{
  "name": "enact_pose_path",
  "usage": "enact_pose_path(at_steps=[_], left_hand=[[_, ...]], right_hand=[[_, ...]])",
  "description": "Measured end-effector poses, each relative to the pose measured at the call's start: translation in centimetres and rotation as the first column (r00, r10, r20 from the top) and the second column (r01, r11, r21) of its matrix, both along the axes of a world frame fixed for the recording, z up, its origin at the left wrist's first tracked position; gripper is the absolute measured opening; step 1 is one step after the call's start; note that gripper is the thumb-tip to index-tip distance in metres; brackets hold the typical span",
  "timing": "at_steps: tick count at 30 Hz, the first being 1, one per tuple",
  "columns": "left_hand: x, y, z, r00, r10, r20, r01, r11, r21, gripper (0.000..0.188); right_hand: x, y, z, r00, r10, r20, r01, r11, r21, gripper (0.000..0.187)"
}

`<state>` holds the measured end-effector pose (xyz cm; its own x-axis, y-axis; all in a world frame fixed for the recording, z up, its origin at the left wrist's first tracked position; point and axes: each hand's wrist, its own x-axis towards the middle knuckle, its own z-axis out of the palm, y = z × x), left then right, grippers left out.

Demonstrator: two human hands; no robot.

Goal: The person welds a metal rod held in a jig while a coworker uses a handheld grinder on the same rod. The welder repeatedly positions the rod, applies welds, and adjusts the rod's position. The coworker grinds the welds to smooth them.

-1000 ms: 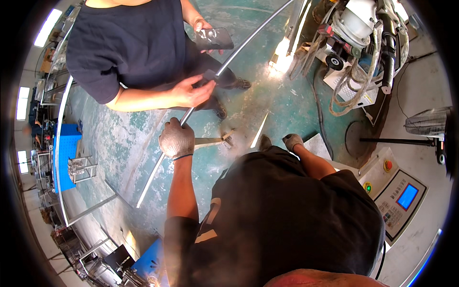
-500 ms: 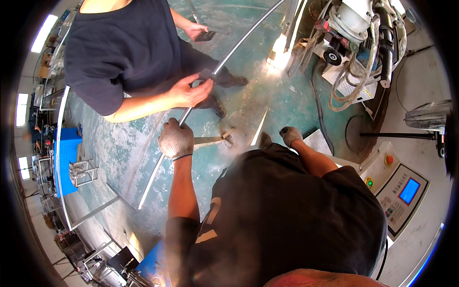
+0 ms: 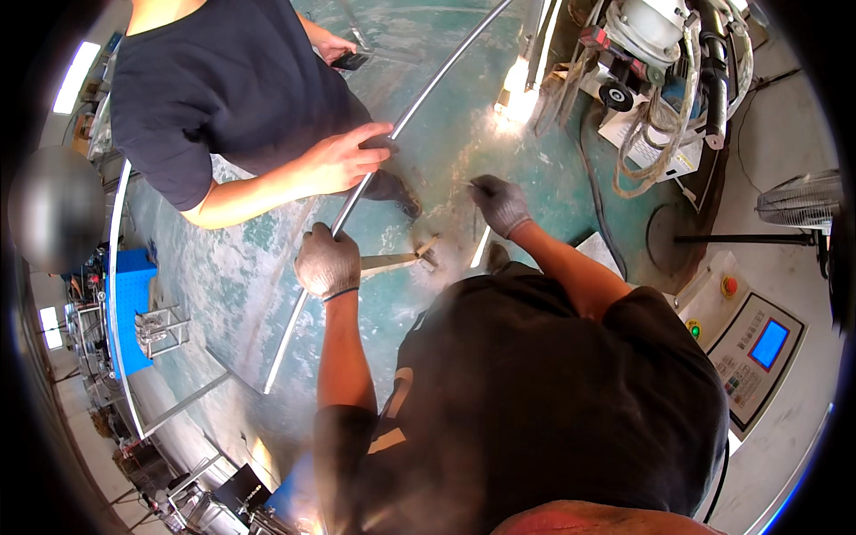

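My left hand (image 3: 327,260), in a grey knit glove, is wrapped around a long shiny metal tube (image 3: 437,82) that slants from upper right to lower left. My right hand (image 3: 501,207), gloved too, is raised in front of my body, apart from the tube. Its fingers are drawn together; whether a thin thing sits between them is unclear. Farther up the tube, a co-worker's bare hand (image 3: 349,160) rests at a small dark piece (image 3: 382,143) on it. The co-worker's other hand (image 3: 333,48) holds a flat dark object (image 3: 350,61).
At right stand a control panel with a blue screen (image 3: 769,344), a fan (image 3: 798,198) and a machine with looped hoses (image 3: 655,134). A bright lamp-like glow (image 3: 515,105) is ahead. A blue perforated panel (image 3: 134,303) and metal racks stand left. A pale bar (image 3: 388,262) lies low near my left hand.
My right hand has risen from beside my body and moved forward and left. My left hand keeps its hold on the tube. The co-worker's fingers at the tube have straightened somewhat.
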<state>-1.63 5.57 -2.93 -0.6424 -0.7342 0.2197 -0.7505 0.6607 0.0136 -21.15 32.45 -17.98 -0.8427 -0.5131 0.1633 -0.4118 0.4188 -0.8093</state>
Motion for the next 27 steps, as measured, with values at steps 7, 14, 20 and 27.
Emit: enact_pose_path(at_steps=[7,14,20,27], left_hand=[[-1.0,-0.2,-0.5,0.998,-0.062,0.008,0.063,0.998,-0.015,0.02],[-0.3,-0.5,-0.8,1.0,0.006,0.007,-0.006,0.998,-0.055,0.021],[-0.3,0.0,-1.6,0.997,0.062,0.051,-0.059,0.996,-0.073,0.027],[-0.3,0.4,-0.3,0.993,0.079,0.082,-0.079,0.997,-0.002,0.033]], right_hand=[[-1.8,-6.3,5.0,0.964,0.044,0.263,0.017,0.974,-0.227,0.033],[-3.4,-6.2,10.8,0.888,-0.156,0.433,0.269,0.939,-0.212,0.03],[-13.7,2.6,15.6,0.794,-0.525,0.306,0.605,0.731,-0.315,0.032],[-20.6,9.0,5.0,0.538,-0.527,0.658,0.809,0.541,-0.229,0.029]])
